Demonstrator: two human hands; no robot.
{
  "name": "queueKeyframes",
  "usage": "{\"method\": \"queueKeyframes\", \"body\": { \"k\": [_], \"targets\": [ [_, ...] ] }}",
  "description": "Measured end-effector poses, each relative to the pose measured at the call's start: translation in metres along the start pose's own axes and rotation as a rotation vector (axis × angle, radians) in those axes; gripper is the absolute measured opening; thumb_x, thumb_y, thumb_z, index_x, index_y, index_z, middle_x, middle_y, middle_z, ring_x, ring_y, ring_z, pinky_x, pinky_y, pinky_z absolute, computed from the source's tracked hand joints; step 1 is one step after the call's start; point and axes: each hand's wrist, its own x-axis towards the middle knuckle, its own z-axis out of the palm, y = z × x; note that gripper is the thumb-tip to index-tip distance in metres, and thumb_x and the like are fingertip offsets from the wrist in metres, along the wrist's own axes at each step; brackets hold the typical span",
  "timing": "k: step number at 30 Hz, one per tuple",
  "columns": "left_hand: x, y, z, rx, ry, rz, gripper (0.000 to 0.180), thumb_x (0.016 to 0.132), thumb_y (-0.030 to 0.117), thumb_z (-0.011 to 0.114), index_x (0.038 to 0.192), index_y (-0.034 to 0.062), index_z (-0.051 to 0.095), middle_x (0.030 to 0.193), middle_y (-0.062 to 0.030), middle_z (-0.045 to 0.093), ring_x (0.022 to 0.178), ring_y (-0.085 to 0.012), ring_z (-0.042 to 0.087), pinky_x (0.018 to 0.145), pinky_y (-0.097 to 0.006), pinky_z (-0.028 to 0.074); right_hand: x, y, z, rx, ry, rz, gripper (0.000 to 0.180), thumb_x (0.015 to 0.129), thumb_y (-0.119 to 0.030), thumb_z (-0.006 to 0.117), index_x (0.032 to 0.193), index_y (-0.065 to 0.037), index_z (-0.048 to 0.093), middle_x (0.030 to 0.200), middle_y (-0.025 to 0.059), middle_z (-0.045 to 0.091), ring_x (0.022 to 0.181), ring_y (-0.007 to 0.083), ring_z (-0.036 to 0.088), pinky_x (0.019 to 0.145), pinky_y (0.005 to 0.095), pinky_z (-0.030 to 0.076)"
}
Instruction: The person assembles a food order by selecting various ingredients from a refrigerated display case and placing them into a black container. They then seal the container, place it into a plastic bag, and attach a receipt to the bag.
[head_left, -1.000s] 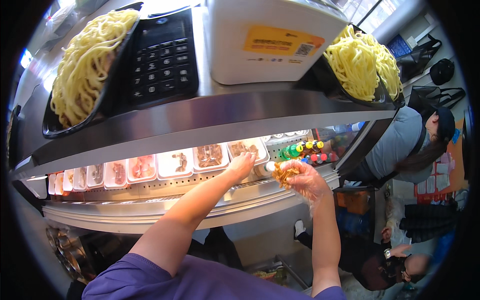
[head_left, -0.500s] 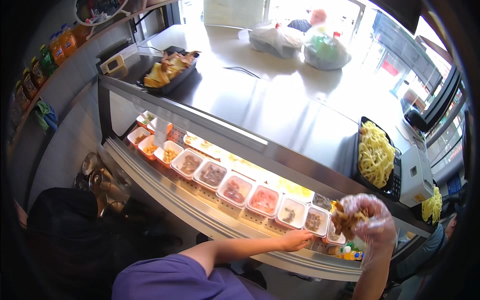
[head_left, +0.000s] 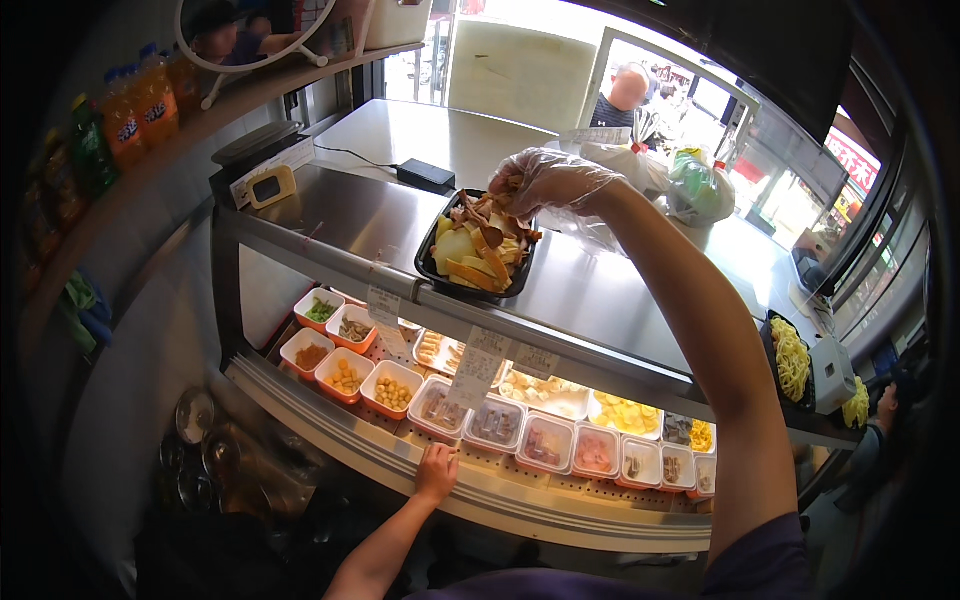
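My right hand [head_left: 545,183], in a clear plastic glove, is closed around brown food pieces over a black tray [head_left: 447,285]. Yellowish slices, pale chunks and brown strips [head_left: 480,250] fill that tray, which stands on the steel counter's near edge. What exactly the glove holds is partly hidden by the fingers. Lower down, my bare left hand [head_left: 437,470] rests with its fingers laid on the front ledge of the lit display case [head_left: 560,505]. Closest to it is a white tub of dark pieces [head_left: 440,407]; the hand holds nothing I can see.
Several tubs line the case, among them one of yellow balls [head_left: 392,390]. Paper slips [head_left: 480,368] hang from the counter edge. Tied plastic bags [head_left: 700,188] stand at the back. A black tray of noodles [head_left: 790,360] and a white machine [head_left: 832,375] are at right. Bottles [head_left: 155,100] stand on the left shelf.
My right hand has carried the brown food from the right end of the case to the black tray. My left hand has slid left along the ledge. The view has turned left.
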Motion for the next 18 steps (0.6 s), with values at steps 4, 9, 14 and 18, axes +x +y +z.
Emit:
{"method": "queueKeyframes", "body": {
  "k": [4, 9, 14, 18],
  "targets": [
    [-0.005, -0.008, 0.007, 0.002, 0.058, -0.025, 0.012, 0.087, 0.013, 0.062, 0.095, 0.0053, 0.064, 0.097, -0.0126, 0.063, 0.096, -0.0332, 0.061, 0.086, -0.042, 0.051, 0.023, -0.015, 0.01, -0.383, -0.06, 0.012, 0.052, 0.073, 0.0, 0.078, 0.123, -0.004, 0.064, 0.117, 0.0111, 0.067, 0.112, 0.0248, 0.062, 0.101, 0.0322, 0.049],
    [-0.005, 0.002, 0.001, 0.054, 0.052, -0.007, 0.009, 0.088, 0.015, 0.062, 0.092, 0.0068, 0.063, 0.093, -0.0111, 0.065, 0.091, -0.0324, 0.063, 0.079, -0.042, 0.053, 0.016, 0.0, 0.0, -0.045, -0.063, -0.003, 0.063, 0.077, -0.005, 0.081, 0.135, -0.009, 0.056, 0.136, 0.0139, 0.056, 0.129, 0.0329, 0.051, 0.114, 0.0419, 0.041],
    [-0.005, -0.001, 0.008, 0.064, 0.039, 0.019, 0.008, 0.086, 0.015, 0.061, 0.089, 0.008, 0.062, 0.089, -0.0112, 0.063, 0.086, -0.0323, 0.063, 0.074, -0.043, 0.052, 0.004, 0.016, -0.004, 0.076, 0.091, -0.045, 0.053, 0.083, -0.007, 0.078, 0.13, 0.004, 0.057, 0.131, 0.0236, 0.058, 0.119, 0.0333, 0.06, 0.098, 0.0391, 0.055],
    [-0.002, 0.003, 0.004, 0.072, 0.039, 0.03, 0.007, 0.086, 0.015, 0.061, 0.089, 0.0081, 0.062, 0.087, -0.0112, 0.063, 0.085, -0.0323, 0.063, 0.073, -0.043, 0.052, 0.0, 0.022, 0.015, 0.054, 0.184, -0.063, 0.032, 0.087, -0.01, 0.074, 0.116, 0.002, 0.068, 0.113, 0.0168, 0.07, 0.101, 0.0277, 0.068, 0.091, 0.0366, 0.057]
  ]
}}
